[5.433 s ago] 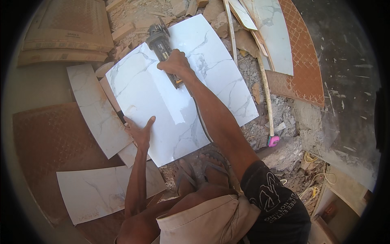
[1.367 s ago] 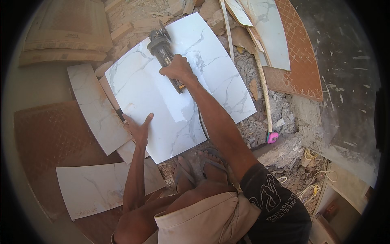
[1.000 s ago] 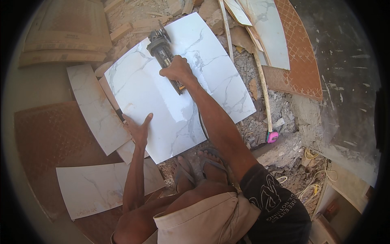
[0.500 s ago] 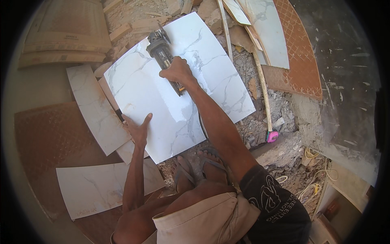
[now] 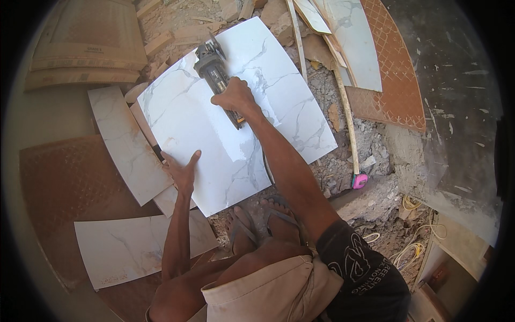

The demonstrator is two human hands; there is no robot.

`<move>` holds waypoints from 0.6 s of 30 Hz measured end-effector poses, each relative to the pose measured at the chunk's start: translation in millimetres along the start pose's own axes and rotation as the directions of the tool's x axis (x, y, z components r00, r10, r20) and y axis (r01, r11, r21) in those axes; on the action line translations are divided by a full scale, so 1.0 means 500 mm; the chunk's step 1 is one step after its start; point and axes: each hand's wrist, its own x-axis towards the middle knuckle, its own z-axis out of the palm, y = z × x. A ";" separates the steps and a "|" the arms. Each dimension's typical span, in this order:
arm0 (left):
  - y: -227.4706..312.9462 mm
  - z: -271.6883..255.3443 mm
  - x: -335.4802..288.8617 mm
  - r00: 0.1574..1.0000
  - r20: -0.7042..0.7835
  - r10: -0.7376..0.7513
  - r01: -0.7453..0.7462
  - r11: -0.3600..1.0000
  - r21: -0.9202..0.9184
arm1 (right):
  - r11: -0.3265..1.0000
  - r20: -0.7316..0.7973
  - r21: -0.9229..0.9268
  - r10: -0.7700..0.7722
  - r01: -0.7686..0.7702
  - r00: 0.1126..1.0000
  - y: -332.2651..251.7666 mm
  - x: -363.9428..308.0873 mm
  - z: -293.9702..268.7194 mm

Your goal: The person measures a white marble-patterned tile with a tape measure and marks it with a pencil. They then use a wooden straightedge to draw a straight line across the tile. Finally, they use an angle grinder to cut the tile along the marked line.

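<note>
A white marble-patterned tile (image 5: 289, 107) with grey veins lies on the ground in front of my feet. My right hand (image 5: 236, 99) is wrapped round the body of an angle grinder (image 5: 214, 75), whose disc end is near the tile's far edge. A dark cord runs from the tool under my right forearm. At the tile's left edge rests my left hand (image 5: 182, 173), its thumb and fingers spread apart, thumb on the white face. Some of its fingertips are hard to see at the edge. Whether the disc is spinning cannot be made out.
Cut tile pieces (image 5: 126, 145) lie at left, beside a brown-backed tile (image 5: 64, 198) and stacked cartons (image 5: 88, 40). Rubble and wood strips are beyond. A pink tape measure (image 5: 360, 181) with its blade extended lies at right, near leaning tiles (image 5: 354, 43) and yellowish cable (image 5: 410, 252).
The angle grinder and my right hand have shifted very slightly toward me over the tile. My left hand and the tile have stayed in place.
</note>
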 end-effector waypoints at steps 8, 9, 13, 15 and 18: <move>-0.009 0.005 0.003 1.000 0.003 0.020 -0.020 1.000 -0.023 | 1.000 -0.027 -0.002 -0.005 0.005 1.000 0.013 0.009 0.010; -0.008 0.004 0.003 1.000 0.003 0.026 -0.026 0.999 -0.021 | 1.000 -0.022 0.003 -0.002 0.002 1.000 0.013 0.007 0.008; -0.012 0.002 0.004 1.000 0.000 0.028 -0.028 0.999 -0.025 | 1.000 -0.007 0.015 0.003 -0.003 1.000 0.002 -0.008 0.000; -0.005 0.002 0.002 1.000 0.006 0.016 -0.015 1.000 -0.021 | 1.000 -0.008 0.019 0.003 -0.002 1.000 0.005 -0.008 -0.002; 0.002 0.001 0.000 1.000 0.010 0.012 -0.012 1.000 -0.013 | 1.000 -0.014 0.020 -0.007 0.007 1.000 0.015 -0.002 0.004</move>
